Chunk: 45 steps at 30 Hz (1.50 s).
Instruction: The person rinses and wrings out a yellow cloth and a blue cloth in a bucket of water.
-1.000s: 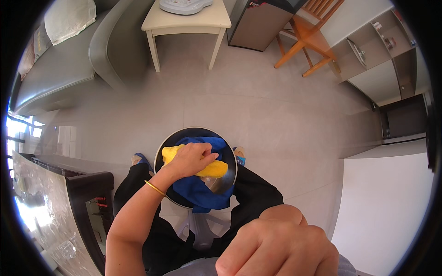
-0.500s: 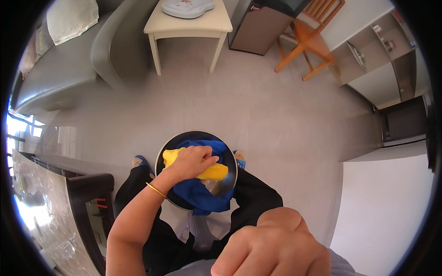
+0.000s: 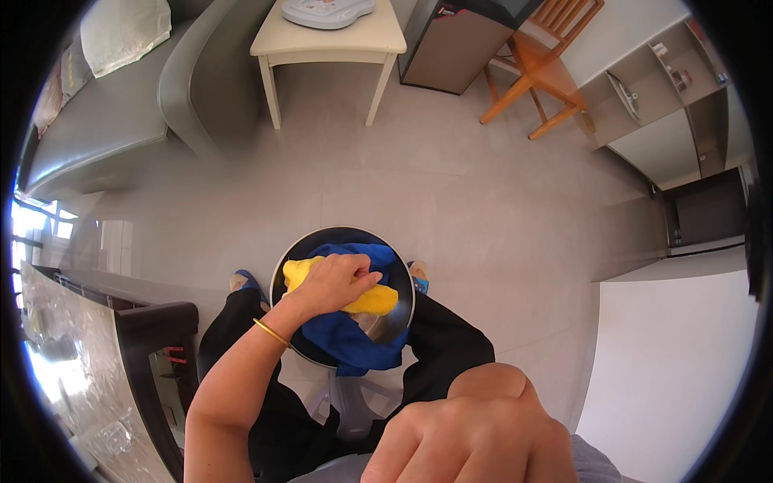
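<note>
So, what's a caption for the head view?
Left hand on a yellow cloth in a dark pan with blue cloth; right hand near the camera.

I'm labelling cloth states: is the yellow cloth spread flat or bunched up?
Bunched up: the yellow cloth shows as a thick bundle jutting out on both sides of the left hand. The hand hides its middle.

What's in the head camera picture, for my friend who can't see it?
A left hand grips a yellow cloth over a blue cloth in a round dark pan. The right hand looms large at the bottom; what it holds, if anything, is hidden.
</note>
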{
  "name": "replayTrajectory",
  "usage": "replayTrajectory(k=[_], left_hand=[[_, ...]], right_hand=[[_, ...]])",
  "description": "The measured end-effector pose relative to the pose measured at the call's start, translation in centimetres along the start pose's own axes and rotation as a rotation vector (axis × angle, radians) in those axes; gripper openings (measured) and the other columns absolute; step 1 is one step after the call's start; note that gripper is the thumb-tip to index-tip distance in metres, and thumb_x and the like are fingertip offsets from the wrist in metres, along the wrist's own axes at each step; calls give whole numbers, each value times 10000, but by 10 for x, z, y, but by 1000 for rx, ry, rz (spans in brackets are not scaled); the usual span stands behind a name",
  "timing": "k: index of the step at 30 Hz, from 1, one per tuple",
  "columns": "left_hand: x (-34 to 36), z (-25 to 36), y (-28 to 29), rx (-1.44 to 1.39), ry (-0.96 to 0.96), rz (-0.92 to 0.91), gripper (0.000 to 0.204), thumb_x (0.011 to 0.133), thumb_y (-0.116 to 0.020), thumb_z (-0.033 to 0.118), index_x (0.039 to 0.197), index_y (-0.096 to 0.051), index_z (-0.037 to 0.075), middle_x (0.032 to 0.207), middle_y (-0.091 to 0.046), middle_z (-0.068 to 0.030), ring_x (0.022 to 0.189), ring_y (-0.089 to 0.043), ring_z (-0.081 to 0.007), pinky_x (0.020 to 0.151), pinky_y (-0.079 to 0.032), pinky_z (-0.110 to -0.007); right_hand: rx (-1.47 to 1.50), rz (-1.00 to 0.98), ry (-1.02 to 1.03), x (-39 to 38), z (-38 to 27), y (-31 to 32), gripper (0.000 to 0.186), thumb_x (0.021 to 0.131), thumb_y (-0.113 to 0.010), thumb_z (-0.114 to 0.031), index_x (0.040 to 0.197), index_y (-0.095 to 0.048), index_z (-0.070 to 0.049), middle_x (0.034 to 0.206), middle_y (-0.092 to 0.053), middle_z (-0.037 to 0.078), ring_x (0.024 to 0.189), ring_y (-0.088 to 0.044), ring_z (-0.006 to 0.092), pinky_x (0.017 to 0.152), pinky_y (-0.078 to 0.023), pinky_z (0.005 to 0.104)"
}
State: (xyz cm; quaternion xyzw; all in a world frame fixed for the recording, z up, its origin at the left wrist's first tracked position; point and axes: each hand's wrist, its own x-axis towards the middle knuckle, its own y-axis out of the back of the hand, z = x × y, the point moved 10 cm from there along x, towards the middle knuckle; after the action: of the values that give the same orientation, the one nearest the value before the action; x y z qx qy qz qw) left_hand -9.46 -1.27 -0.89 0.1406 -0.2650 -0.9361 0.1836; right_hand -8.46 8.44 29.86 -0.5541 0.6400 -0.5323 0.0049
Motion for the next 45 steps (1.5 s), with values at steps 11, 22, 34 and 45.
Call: replayTrajectory(k=[11, 22, 34, 45], left_hand=[[0, -1, -1, -1, 9, -5, 386, 930, -653, 337, 739, -549, 18, 700, -621, -164, 694, -621, -364, 628, -468, -438], [-1, 1, 1, -27, -22, 28, 378, 931, -665, 286, 723, -533, -1, 654, -560, -158, 601, -555, -315, 578, -418, -398], [0, 1, 0, -23, -32, 40, 371, 927, -667, 296, 731, -543, 6, 663, -576, -165, 621, -579, -329, 583, -433, -404], [0, 1, -2, -23, -25, 30, 377, 930, -667, 296, 727, -543, 5, 652, -570, -164, 607, -572, -326, 575, -425, -406]], right_hand=[[14, 18, -33, -1, 0, 1, 92, 868, -713, -51, 842, -750, 29, 669, -615, 122, 440, -511, 150, 386, -330, 268], [84, 121, -192, -8, 5, 2, 103, 874, -729, -79, 890, -757, 19, 722, -646, 125, 477, -563, 162, 404, -363, 273], [140, 165, -93, -8, 9, -1, 101, 895, -733, -98, 954, -756, -19, 738, -654, 116, 490, -610, 171, 419, -427, 262], [64, 180, -22, -3, 5, 4, 69, 869, -728, -84, 855, -757, -23, 679, -613, 112, 448, -560, 156, 395, -385, 249]])
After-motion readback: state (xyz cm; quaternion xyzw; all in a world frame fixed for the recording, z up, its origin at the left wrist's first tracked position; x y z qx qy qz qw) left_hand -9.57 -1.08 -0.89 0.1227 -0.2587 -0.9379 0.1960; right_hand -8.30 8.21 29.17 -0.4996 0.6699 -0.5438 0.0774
